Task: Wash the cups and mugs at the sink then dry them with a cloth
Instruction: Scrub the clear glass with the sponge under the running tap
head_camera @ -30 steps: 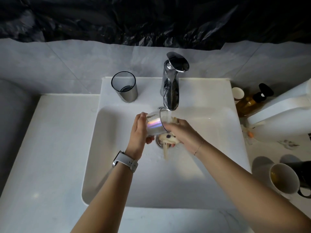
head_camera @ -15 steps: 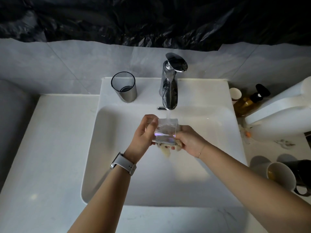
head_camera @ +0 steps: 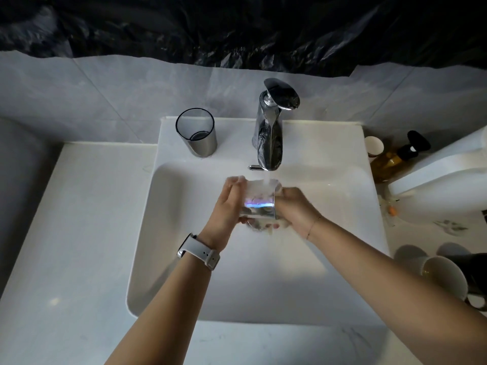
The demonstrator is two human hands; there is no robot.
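A clear glass cup [head_camera: 259,200] with an iridescent sheen is upright under the running chrome tap [head_camera: 271,133], over the white sink [head_camera: 184,259]. Water streams into its mouth. My left hand [head_camera: 226,204] grips the cup's left side. My right hand [head_camera: 295,204] holds its right side, with a pale cloth or sponge partly visible beneath the fingers. A grey cup [head_camera: 197,133] stands on the sink ledge left of the tap. A white mug [head_camera: 442,277] and a dark mug [head_camera: 477,272] lie at the right edge.
A small paper cup [head_camera: 373,146] and an amber pump bottle [head_camera: 395,156] stand right of the sink, beside a large white container [head_camera: 448,177]. White counter [head_camera: 66,233] stretches to the left. Black plastic sheeting covers the wall above.
The cup went from tilted sideways near the spout to upright under the stream, slightly lower. My right hand shifted from inside the cup to its right side.
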